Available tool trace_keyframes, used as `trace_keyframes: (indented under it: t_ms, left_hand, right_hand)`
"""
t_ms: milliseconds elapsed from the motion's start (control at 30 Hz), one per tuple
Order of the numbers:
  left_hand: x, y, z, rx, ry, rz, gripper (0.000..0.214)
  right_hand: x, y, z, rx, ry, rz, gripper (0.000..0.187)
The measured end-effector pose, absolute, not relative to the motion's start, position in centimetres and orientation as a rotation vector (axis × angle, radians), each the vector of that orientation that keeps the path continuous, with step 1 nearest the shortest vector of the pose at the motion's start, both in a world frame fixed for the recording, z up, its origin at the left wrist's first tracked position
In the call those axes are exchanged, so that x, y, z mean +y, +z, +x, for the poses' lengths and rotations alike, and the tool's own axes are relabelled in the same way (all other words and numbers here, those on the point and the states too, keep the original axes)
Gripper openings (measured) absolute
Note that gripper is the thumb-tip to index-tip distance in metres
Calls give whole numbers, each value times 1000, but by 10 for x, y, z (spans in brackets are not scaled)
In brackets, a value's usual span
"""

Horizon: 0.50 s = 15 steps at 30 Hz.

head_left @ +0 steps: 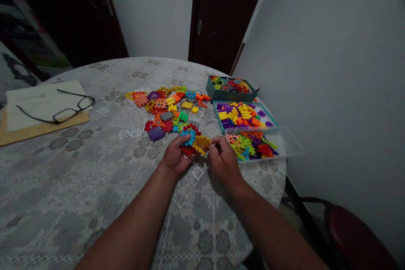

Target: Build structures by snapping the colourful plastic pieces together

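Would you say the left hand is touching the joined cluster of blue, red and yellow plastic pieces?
Touching: in the head view the left hand grips the cluster from its left.

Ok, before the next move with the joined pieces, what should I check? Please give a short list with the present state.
1. Grip of the left hand on the joined pieces: ok, closed around them.
2. Pinch of the right hand on the yellow piece at their edge: ok.
3. Yellow piece fully locked in: cannot tell, fingers hide the joint.
4. The loose pieces within reach on the table: ok.
5. The clear tray fully on the table: not ok, its right end seems to hang over the edge.
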<state>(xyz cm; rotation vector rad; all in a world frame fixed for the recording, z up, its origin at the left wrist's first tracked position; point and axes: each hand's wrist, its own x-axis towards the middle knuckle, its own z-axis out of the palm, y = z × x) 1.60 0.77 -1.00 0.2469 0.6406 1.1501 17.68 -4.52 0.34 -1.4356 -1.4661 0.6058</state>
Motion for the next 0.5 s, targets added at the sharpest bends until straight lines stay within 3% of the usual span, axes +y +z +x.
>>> trace_keyframes:
  t_ms: [133,500]
  left_hand:
    - [7,-6,17,649,1150,229,24]
    - [4,-1,14,717,1143,207,22]
  right_hand:
    - [-46,5,181,-1365,704,-1423,10]
    - [-34,24,221,-1061,503,-1334,28]
